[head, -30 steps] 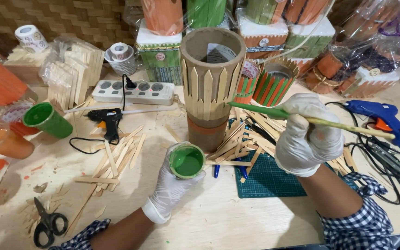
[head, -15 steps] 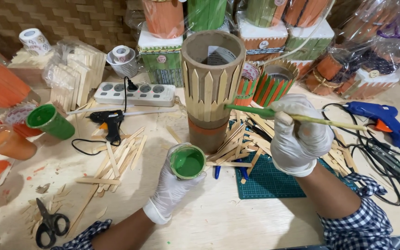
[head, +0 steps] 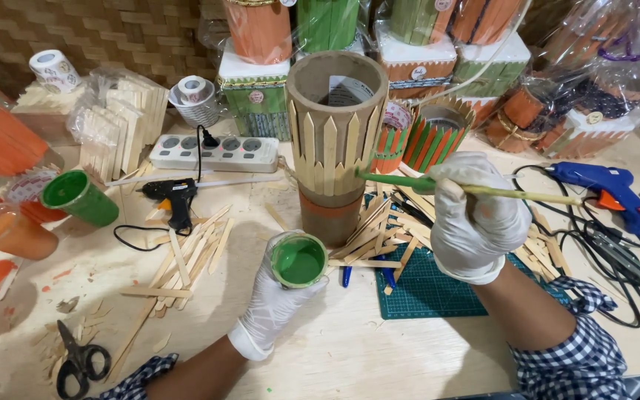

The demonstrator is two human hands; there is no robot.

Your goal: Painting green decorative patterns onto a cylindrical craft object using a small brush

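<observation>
My left hand (head: 275,300), in a white glove, holds a small cup of green paint (head: 298,260) from below, just in front of a tall cardboard tube (head: 335,148). The tube stands upright and has pointed wooden sticks glued around its upper half. My right hand (head: 475,218), also gloved, grips a long paintbrush (head: 483,190) held level. The brush's green tip touches the sticks on the tube's right side. Loose wooden sticks (head: 379,233) lie around the tube's base on a green cutting mat (head: 431,285).
A black glue gun (head: 175,196) and a white power strip (head: 220,153) lie left of the tube. A blue glue gun (head: 601,189) with cables lies right. Scissors (head: 77,363), a green cup (head: 79,196), an orange cup (head: 10,233) and wrapped finished holders surround the wooden table (head: 364,355).
My right hand has shifted the brush slightly down and left along the tube's sticks. My left hand holds the paint cup in nearly the same spot.
</observation>
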